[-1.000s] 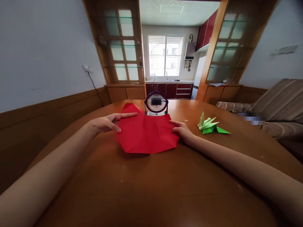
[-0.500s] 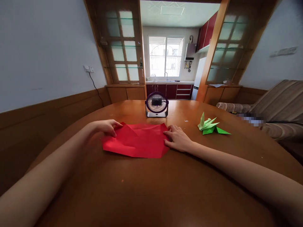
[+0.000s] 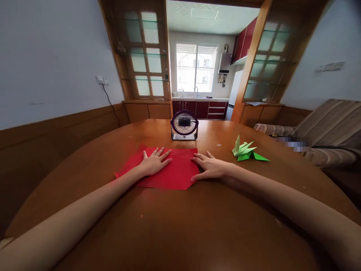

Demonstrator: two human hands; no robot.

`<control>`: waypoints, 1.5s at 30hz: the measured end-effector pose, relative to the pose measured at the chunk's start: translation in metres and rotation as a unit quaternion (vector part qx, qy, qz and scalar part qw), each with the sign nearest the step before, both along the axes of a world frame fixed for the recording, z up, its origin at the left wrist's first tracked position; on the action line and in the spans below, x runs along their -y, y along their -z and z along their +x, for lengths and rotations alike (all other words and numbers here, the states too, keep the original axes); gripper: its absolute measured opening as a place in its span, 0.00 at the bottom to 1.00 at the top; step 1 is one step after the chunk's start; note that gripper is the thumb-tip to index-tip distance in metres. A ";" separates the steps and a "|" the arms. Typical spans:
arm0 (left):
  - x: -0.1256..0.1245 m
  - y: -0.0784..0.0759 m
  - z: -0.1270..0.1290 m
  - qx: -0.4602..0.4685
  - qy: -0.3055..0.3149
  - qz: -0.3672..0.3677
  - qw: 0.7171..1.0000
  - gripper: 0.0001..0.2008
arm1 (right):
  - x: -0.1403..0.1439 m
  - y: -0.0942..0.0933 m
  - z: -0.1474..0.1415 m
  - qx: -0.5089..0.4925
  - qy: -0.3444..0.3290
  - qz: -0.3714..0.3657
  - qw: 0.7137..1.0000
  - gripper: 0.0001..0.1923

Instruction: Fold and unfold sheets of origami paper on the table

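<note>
A sheet of red paper (image 3: 177, 175) lies on the wooden table in front of me, its left part hidden beneath my forearm. My left hand (image 3: 153, 162) rests on top of the paper with its fingers spread. At the paper's right edge, my right hand (image 3: 210, 166) is open, with its fingertips touching the edge and the thumb near the lower right corner. Neither hand grips the sheet.
A small dark fan (image 3: 184, 123) stands on the table (image 3: 180, 229) beyond the paper. Green folded origami cranes (image 3: 248, 150) sit to the right. A striped sofa (image 3: 332, 124) stands past the table's right side.
My left hand has let go of the paper's upper left part and moved right, onto the sheet. The paper lies flatter. My right hand has opened out at the right edge.
</note>
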State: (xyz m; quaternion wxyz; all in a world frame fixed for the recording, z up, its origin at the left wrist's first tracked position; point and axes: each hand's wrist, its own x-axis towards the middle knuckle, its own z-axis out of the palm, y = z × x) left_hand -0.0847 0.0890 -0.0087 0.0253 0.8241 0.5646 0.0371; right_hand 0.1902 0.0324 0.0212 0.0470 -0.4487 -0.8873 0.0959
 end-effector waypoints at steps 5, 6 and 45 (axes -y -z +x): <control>-0.001 0.002 -0.005 0.033 0.015 0.002 0.999 0.37 | -0.016 -0.048 0.044 0.024 0.111 0.045 0.993 0.28; -0.001 0.001 -0.005 0.037 0.016 0.010 0.999 0.37 | -0.021 -0.055 0.056 0.052 0.172 0.119 0.976 0.24; 0.051 -0.007 0.051 0.485 0.160 0.047 0.858 0.14 | -0.005 0.026 -0.009 -0.499 -0.019 0.164 0.851 0.19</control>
